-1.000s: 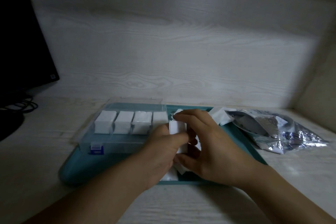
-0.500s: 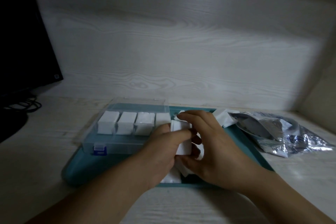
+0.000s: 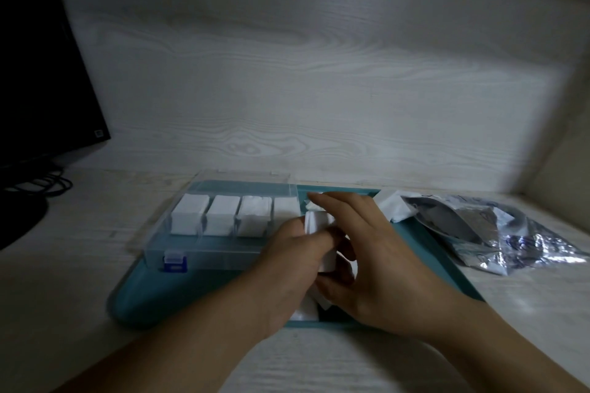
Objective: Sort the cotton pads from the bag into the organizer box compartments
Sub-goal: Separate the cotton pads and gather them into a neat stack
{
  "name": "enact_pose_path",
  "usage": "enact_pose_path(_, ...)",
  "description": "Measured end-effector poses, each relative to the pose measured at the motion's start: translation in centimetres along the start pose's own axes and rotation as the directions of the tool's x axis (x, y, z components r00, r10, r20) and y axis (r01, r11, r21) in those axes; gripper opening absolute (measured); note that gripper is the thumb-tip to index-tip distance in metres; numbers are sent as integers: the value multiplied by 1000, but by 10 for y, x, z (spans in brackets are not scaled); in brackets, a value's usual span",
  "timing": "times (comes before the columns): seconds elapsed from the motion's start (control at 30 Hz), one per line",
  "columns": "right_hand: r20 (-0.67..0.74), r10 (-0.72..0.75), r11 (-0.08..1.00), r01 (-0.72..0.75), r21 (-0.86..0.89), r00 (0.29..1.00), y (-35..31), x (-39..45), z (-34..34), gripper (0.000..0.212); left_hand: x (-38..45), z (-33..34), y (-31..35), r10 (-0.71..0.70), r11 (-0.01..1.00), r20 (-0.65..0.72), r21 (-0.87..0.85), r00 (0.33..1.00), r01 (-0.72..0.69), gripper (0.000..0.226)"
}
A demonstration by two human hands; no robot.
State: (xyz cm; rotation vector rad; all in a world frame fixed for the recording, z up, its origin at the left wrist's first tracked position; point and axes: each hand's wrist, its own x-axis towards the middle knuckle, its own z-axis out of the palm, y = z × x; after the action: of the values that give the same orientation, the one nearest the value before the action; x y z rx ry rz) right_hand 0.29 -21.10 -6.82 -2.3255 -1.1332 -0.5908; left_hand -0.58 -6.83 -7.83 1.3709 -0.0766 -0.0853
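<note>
White pads (image 3: 319, 234) sit in a small stack pinched between both hands above the right half of a teal tray (image 3: 191, 293). The left hand (image 3: 287, 268) curls its thumb and forefinger round the stack's near left side; the right hand (image 3: 376, 252) cups it from the right, fingers arched over the top and thumb tucked under the lower edge. The stack stands roughly upright, just to the right of the box (image 3: 223, 226).

That clear plastic box rests on the left part of the tray, its lid (image 3: 242, 180) laid open behind it and a blue latch (image 3: 174, 262) on its front wall. Four of its back compartments hold packed white pads, side by side; the rightmost of these is partly hidden by the left hand. The front compartments look bare, though the dim light makes that hard to confirm.

More loose pads (image 3: 305, 313) lie on the tray floor beneath the wrists, and another crumpled white piece (image 3: 394, 209) sits at the tray's far right rim.

A silvery foil bag (image 3: 498, 233) lies flat on the pale wood-grain counter (image 3: 64, 281) to the right of the tray, touching its edge. A dark monitor (image 3: 41, 73) and cables (image 3: 44, 183) stand at far left.
</note>
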Motion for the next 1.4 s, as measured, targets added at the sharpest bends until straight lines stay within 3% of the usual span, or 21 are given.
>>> enact_pose_path(0.07, -2, -11, 1000, 11, 0, 1000, -1, 0, 0, 79, 1, -1, 0, 3, 1000, 19, 13, 1000, -3, 35)
enact_pose_path(0.2, -19, -29, 1000, 29, -10, 999, -3, 1, 0, 71, 1, -4, 1, 16, 999, 53, 31, 998, -17, 18)
enact_pose_path(0.33, -38, -33, 999, 32, -9, 999, -4, 1, 2, 73, 0, -5, 2, -6, 998, 71, 58, 997, 2, 22)
enact_pose_path(0.57, -26, -16, 999, 16, -32, 1000, -4, 0, 4, 80, 3, -5, -1, -40, 997, -17, 60, 999, 41, 13)
enact_pose_path(0.7, -18, 2, 999, -2, -42, 1000, -5, 1, 3, 74, 3, -3, 0, -26, 999, 20, 38, 999, 26, 33)
enact_pose_path(0.87, 7, 12, 999, -12, -50, 1000, -6, 2, 0, 72, 2, -4, 1, -57, 997, 34, 52, 998, 56, 41)
enact_pose_path(1.1, 11, -13, 997, 14, -74, 1000, -6, 0, 2, 77, -2, 0, 4, -62, 996, 8, 60, 998, 62, 21)
enact_pose_path(1.13, 15, -13, 997, 14, -71, 1000, -6, 0, 3, 77, -2, 1, 5, -39, 996, -2, 74, 999, 40, 11)
enact_pose_path(1.27, 3, -25, 998, 25, -59, 1000, -6, 2, 1, 77, -1, -1, 7, -13, 991, -20, 132, 1000, 16, 36)
enact_pose_path(1.4, 13, -41, 997, 42, -58, 999, -5, 2, 0, 85, -1, -2, 6, -27, 996, 2, 85, 1000, 27, 19)
